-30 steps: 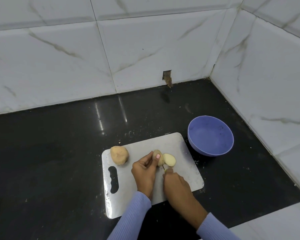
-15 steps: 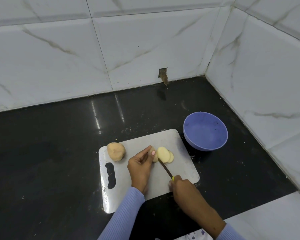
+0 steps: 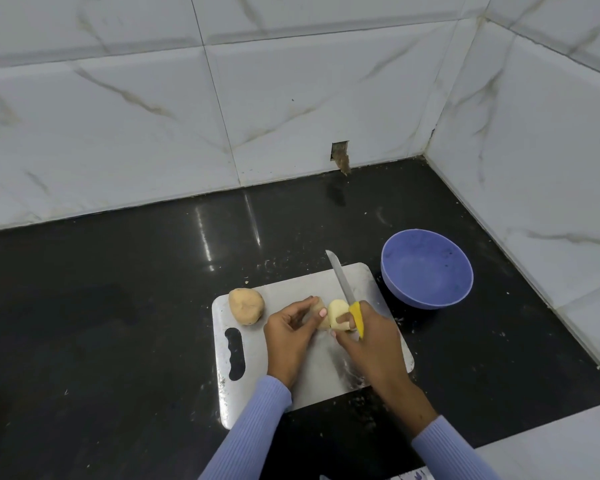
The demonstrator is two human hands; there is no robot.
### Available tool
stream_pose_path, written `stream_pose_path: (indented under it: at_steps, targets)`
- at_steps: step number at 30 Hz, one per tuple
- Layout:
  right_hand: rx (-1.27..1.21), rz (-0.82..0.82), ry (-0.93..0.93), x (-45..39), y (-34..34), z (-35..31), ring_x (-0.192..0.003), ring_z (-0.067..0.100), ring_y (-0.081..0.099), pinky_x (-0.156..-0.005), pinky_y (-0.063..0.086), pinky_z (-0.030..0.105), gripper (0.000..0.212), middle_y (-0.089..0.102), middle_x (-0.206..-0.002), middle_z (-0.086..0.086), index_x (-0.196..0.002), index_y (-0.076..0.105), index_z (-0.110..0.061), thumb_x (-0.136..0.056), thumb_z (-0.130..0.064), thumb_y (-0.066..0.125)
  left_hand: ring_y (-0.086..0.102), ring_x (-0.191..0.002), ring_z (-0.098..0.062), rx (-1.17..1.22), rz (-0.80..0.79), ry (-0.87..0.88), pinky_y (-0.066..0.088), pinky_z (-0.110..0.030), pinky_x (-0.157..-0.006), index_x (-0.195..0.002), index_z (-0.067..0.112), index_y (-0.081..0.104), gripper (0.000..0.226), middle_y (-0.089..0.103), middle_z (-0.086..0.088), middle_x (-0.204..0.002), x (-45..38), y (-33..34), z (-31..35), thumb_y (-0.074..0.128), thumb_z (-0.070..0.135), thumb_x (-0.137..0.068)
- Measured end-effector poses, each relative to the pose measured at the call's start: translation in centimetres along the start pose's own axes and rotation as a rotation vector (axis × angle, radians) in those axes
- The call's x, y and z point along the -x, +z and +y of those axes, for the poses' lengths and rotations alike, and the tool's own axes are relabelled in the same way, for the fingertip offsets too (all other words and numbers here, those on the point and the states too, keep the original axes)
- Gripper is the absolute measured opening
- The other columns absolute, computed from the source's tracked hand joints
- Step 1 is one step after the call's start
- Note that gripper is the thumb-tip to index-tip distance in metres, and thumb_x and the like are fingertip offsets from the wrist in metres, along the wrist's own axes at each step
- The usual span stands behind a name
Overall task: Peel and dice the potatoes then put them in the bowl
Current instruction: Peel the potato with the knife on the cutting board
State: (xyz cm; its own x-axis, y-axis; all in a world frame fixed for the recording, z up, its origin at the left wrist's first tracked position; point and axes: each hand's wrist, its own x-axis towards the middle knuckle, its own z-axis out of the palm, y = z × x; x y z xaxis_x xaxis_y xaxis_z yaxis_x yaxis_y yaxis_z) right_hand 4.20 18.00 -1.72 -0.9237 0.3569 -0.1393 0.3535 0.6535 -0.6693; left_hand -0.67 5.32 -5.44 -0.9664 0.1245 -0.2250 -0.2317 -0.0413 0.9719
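Observation:
A grey cutting board [image 3: 326, 375] lies on the black counter. A whole unpeeled potato [image 3: 246, 305] sits at its far left corner. My left hand [image 3: 290, 336] holds the remaining piece of a cut potato [image 3: 319, 311] near the board's middle. My right hand [image 3: 368, 341] grips a yellow-handled knife [image 3: 347, 292], blade pointing away toward the wall, while its fingers touch pale potato slices [image 3: 338, 315] beside the left hand. An empty blue bowl [image 3: 426, 273] stands just right of the board's far corner.
White marble-tiled walls [image 3: 291, 116] close in the counter at the back and on the right. A white ledge [image 3: 551, 445] runs along the near right edge. Black countertop [image 3: 101, 323] stretches to the left of the board.
My right hand moved forward from the board's near edge to the slices, swinging the knife blade up and away. The left hand stayed on the potato piece.

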Motion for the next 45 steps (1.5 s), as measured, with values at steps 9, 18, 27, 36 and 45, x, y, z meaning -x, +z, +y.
stream_pose_path:
  at_steps: [9,18,27,36,45]
  targets:
    - [-0.141,0.039,0.017,-1.3,1.5,0.3,-0.073,0.009,0.062,-0.065,0.052,0.024,0.023,0.065,-0.08,-0.006,-0.095,0.059,-0.017,-0.08,-0.025,0.074,0.062,-0.107,-0.006,-0.107,-0.182,0.065,0.05,-0.022,-0.089,-0.111,0.018,0.068,0.033,0.069,0.005,-0.113,-1.2,-1.2,-0.1,0.074,0.011,-0.079]
    - [-0.191,0.018,0.018,-1.7,1.5,1.2,-0.077,0.01,0.064,-0.068,0.053,0.029,0.016,0.069,-0.083,-0.002,-0.082,0.055,-0.017,-0.082,-0.019,0.071,0.061,-0.108,-0.008,-0.269,-0.204,0.21,0.049,-0.021,-0.091,-0.113,0.021,0.067,0.055,0.067,0.009,-0.114,-2.1,-1.4,-0.7,0.087,0.011,-0.063]
    - [0.036,0.077,-0.046,-1.6,1.3,2.4,-0.075,0.014,0.062,-0.064,0.053,0.03,0.009,0.069,-0.089,-0.003,-0.087,0.048,-0.02,-0.093,-0.018,0.055,0.061,-0.105,-0.005,-0.309,-0.123,0.265,0.05,-0.019,-0.089,-0.112,0.022,0.064,0.058,0.066,0.011,-0.114,-1.8,-1.4,-1.4,0.088,0.011,-0.061]
    - [0.011,-0.067,-0.098,0.5,-0.3,0.3,-0.053,0.007,0.043,-0.051,0.037,0.018,0.019,0.043,-0.061,-0.007,-0.085,0.04,-0.018,-0.099,-0.031,0.042,0.06,-0.108,-0.002,-0.301,-0.103,0.265,0.05,-0.018,-0.089,-0.114,0.021,0.066,0.058,0.064,0.012,-0.119,-1.2,-1.4,-1.4,0.087,0.009,-0.062]
    - [0.13,-0.206,-0.078,1.7,1.4,0.2,-0.054,0.008,0.044,-0.05,0.035,0.02,0.02,0.045,-0.063,-0.007,-0.093,0.039,-0.019,-0.103,-0.031,0.027,0.06,-0.107,0.001,-0.269,-0.095,0.192,0.05,-0.017,-0.087,-0.114,0.022,0.065,0.059,0.065,0.011,-0.117,-1.2,-1.4,-1.1,0.087,0.006,-0.062]
